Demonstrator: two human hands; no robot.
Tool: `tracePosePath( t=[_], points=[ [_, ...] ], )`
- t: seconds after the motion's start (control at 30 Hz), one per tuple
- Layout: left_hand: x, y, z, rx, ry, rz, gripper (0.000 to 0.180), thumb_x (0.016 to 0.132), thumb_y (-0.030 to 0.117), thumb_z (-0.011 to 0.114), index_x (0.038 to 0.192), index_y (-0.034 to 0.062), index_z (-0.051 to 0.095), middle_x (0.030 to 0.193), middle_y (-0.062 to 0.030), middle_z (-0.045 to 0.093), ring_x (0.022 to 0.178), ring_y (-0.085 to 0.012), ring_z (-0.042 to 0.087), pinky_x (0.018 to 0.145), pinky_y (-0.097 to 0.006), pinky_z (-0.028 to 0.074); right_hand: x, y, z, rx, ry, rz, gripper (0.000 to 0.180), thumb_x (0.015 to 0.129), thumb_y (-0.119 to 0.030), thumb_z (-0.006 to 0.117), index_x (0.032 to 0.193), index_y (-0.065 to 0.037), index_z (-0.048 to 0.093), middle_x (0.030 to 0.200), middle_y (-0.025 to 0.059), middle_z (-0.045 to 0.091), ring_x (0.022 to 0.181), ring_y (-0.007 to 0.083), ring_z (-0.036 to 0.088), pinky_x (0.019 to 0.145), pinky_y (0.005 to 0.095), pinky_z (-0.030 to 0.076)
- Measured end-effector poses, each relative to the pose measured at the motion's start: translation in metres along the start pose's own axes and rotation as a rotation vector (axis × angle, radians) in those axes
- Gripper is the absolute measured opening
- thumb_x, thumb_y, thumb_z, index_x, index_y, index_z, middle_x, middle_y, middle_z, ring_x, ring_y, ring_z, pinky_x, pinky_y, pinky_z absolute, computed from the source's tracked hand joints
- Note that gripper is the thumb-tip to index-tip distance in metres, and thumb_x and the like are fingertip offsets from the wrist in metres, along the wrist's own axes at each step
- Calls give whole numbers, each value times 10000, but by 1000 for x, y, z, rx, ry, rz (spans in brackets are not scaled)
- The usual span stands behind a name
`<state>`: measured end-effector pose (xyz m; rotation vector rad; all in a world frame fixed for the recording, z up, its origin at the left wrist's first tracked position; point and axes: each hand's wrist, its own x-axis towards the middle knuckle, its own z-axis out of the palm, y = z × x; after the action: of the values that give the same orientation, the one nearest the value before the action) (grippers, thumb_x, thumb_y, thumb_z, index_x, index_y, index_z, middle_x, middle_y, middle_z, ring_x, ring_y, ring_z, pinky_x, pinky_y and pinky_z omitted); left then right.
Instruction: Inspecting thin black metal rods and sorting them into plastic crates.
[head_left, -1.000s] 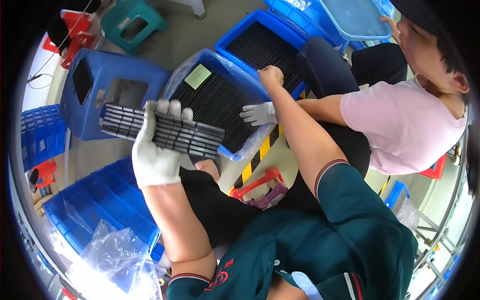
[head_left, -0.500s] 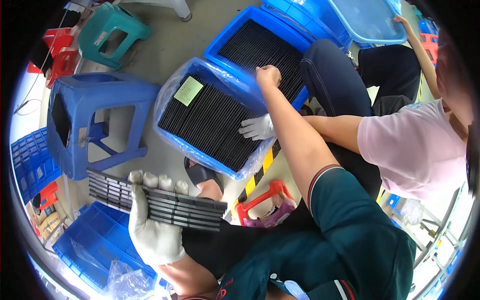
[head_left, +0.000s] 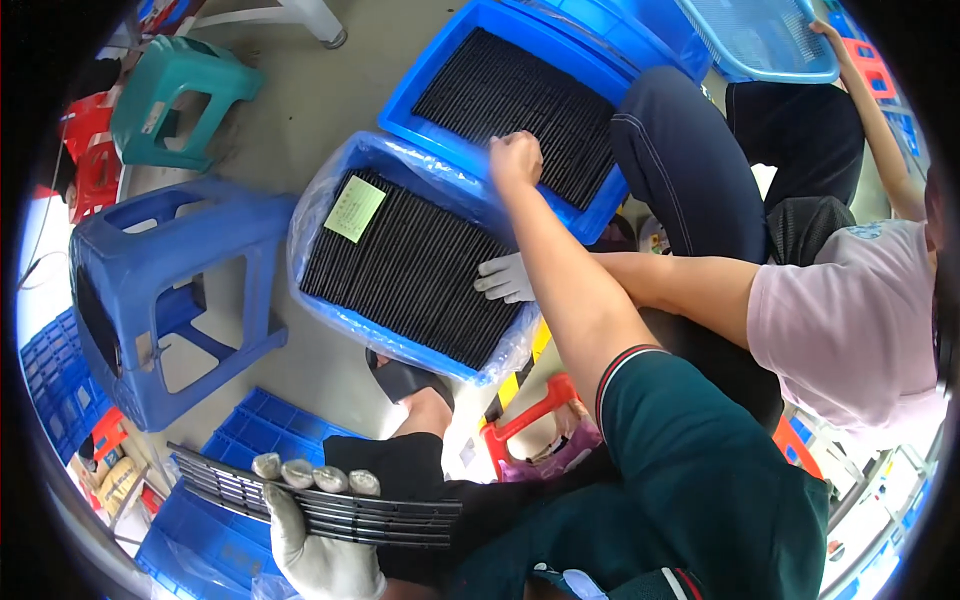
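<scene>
White-gloved left hand (head_left: 322, 555), seven o'clock, clamped around slim glossy black strips (head_left: 390, 515).
Bare right hand (head_left: 515, 162), twelve o'clock, fingers curled (gripping or not, cannot tell) over a rimmed blue plastic tray (head_left: 430, 70) of ridged black rows (head_left: 500, 90); smooth grey floor (head_left: 325, 100) opens toward eleven.

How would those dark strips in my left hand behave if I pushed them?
The dark strips look fairly stiff, their ends jutting past the left hand without drooping. They could slide apart, since no band shows around them. Shiny edges hint at slipperiness.
</scene>
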<state>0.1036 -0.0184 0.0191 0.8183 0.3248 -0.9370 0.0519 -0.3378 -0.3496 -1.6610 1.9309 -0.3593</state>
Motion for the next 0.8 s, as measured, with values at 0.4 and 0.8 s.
tracePosePath(
  t=[0.4,0.8],
  points=[
    [4,-1,1,-14,-12,-43,255,1010,221,398,1221,101,478,1096,-89,591,1051,-256,548,1004,-500,369,-13,-18,-1,177,53,-287,181,701,-194,718,781,-32,712,1108,191,638,1093,323,572,964,410,439],
    [0,-7,7,44,-60,-40,275,1015,231,382,1231,97,486,1122,-95,592,1060,-274,551,1000,-514,364,-160,-40,-2,475,-410,-394,191,764,-224,692,787,-35,669,795,130,628,761,291,627,696,389,500]
  ],
)
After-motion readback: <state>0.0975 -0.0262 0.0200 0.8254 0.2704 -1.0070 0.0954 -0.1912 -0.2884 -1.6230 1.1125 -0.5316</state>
